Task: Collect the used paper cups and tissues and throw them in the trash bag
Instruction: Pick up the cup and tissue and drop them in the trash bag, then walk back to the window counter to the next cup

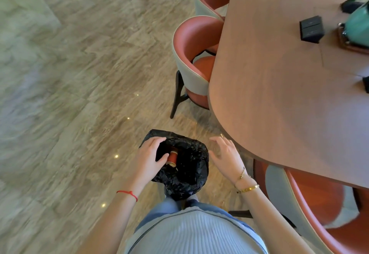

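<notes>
Holding the thin, limp trash bag by its rim in our left hand, we judge the cup inside light and crushable; our right hand hovers with fingers spread, empty.

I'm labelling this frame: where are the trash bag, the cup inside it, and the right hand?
trash bag (191, 165): head view, crumpled right side.
cup (173, 157): head view, red wall.
right hand (225, 154): head view, back.
</notes>
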Demonstrator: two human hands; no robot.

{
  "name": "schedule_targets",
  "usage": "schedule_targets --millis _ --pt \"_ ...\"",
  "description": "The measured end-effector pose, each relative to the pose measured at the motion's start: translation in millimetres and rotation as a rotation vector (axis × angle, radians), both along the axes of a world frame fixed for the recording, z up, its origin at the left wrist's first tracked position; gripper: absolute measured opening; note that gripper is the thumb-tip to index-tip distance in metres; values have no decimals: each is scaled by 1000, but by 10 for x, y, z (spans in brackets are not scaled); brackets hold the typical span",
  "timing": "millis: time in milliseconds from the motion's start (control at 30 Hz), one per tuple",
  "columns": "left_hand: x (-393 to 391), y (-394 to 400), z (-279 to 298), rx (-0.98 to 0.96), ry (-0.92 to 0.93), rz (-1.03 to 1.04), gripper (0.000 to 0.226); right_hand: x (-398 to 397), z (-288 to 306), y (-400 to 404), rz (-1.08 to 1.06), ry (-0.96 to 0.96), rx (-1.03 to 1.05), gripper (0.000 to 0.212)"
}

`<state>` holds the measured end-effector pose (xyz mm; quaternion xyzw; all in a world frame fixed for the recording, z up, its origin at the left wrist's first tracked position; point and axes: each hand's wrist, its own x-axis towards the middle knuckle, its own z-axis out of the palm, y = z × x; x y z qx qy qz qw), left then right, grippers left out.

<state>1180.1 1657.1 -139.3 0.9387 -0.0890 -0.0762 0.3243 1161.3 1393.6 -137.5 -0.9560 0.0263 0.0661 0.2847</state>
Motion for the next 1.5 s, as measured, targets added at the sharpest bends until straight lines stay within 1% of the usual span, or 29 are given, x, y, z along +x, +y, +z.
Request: schedule_targets --millis 167,433,700,833,967,1200,1367,1500 --pt "-187 -153 188 22 -96 -5 46 -208 159 -196 -10 -61 19 36" --pt "-526 -330 396 36 -138 -105 45 -820 374 -396 -116 -148 -1 38" --pt "-801 -362 568 31 -187 -322 42 -1725 480 -253 -320 -161 4 41" --pt "-1038 -385 663 43 -208 -442 41 -2323 502 -115 -464 -188 4 41" --pt "-1332 -518 742 18 -178 -608 42 -2970 516 -3 -624 -187 -15 41" --pt "-1856 -1178 859 -20 -163 -879 41 -4022 579 -43 -911 -186 -37 41" --pt "-2332 -1933 874 -28 -171 -1096 40 -4727 555 -290 -1123 -203 -33 40" --pt "-2832 -2659 861 -46 -175 -1232 42 -5280 544 -648 -1258 -227 -44 39"
